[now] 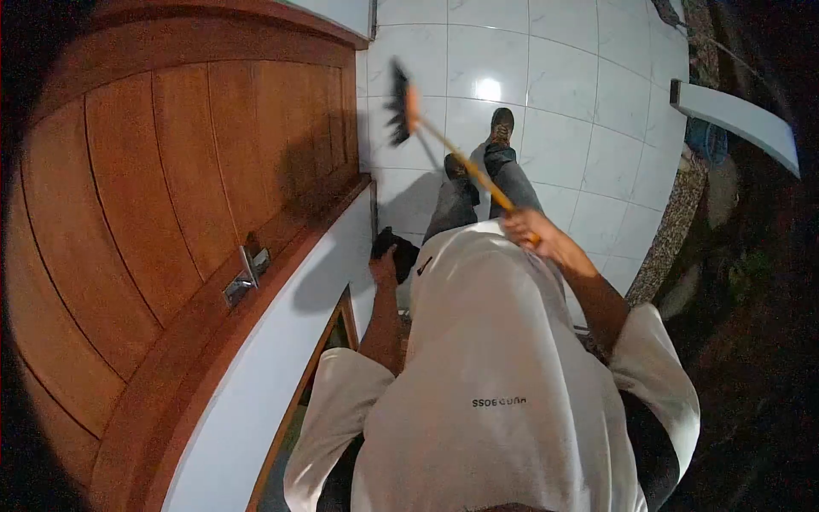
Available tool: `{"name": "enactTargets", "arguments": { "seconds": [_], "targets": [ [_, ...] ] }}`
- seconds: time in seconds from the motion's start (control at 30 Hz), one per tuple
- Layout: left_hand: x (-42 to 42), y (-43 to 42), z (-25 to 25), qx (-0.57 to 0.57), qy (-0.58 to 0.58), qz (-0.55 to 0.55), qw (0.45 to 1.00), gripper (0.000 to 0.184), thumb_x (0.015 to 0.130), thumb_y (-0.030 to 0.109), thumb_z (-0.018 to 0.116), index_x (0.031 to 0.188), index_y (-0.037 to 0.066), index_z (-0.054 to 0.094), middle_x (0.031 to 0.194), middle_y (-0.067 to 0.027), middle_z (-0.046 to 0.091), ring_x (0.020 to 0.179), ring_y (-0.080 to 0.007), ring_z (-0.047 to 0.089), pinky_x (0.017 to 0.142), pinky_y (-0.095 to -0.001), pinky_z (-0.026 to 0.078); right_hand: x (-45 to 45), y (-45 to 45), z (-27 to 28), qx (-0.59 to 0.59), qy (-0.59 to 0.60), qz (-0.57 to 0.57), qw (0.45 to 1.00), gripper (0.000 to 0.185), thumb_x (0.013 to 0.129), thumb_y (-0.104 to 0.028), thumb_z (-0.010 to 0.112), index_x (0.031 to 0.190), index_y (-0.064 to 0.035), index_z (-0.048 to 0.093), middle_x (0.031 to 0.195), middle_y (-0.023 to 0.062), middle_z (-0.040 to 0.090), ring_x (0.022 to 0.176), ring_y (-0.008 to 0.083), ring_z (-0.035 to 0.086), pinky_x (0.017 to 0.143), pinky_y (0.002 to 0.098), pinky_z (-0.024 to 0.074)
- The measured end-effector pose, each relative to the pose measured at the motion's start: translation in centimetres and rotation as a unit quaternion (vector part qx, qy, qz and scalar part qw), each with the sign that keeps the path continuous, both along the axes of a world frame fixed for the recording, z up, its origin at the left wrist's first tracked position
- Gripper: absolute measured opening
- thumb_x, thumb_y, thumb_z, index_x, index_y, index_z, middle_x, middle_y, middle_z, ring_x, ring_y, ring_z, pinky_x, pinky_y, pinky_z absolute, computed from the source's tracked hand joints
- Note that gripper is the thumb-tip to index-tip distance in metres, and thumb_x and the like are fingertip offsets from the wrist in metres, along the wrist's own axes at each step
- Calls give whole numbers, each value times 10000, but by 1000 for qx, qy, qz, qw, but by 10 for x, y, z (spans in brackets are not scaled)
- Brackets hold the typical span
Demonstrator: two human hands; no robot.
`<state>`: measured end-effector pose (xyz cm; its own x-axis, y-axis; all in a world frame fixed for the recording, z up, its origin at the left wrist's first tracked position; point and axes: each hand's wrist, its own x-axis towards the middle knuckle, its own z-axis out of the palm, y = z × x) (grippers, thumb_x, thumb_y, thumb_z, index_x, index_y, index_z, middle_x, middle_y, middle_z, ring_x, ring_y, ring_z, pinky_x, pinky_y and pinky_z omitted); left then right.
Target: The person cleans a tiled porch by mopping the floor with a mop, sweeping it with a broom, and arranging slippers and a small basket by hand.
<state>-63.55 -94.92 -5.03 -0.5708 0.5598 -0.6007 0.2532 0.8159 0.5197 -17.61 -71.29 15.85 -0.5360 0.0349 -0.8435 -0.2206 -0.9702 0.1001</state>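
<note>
A broom (465, 162) with a yellow handle, an orange block and black bristles slants up and left over the tiles. My right hand (531, 230) is closed round the upper end of its handle, in front of my shirt. The bristle head is beyond my shoes, near the wooden door, and looks slightly blurred. My left hand (384, 266) is low beside the white wall, with its fingers against a black cloth-like thing (397, 254) that hides part of them.
A wooden door (188, 171) with a metal handle (247, 275) stands at the left. White tiles (563, 111) lie under my shoes (502, 126). A pebbled edge (670, 230) and a white post (738, 119) are at the right, beside dark ground.
</note>
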Motion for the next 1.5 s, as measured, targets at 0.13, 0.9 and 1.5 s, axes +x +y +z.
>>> {"name": "enactTargets", "arguments": {
  "seconds": [0.13,0.9,1.5],
  "targets": [
    [37,38,49,49,10,76,996,592,594,193,748,1067,-63,500,1016,-141,562,922,-294,517,830,-366,427,-71,64,-84,75,25,56,995,159,816,-116,424,679,-44,464,456,-47,353,335,63,292,298,223,207],
    [225,224,207,-21,62,32,997,342,627,137,698,921,-13,608,891,-92,626,788,-204,571,751,-309,444,153,166,-25,133,-224,-50,964,104,786,-132,472,707,-64,468,479,-22,332,370,96,312,348,282,321],
    [172,226,167,-17,112,-92,989,570,627,147,721,1113,-43,493,1036,-188,556,914,-285,544,776,-368,470,117,207,-52,286,-223,19,932,190,858,-248,362,796,-92,452,551,-30,350,430,94,327,402,262,302]
  ]
}}
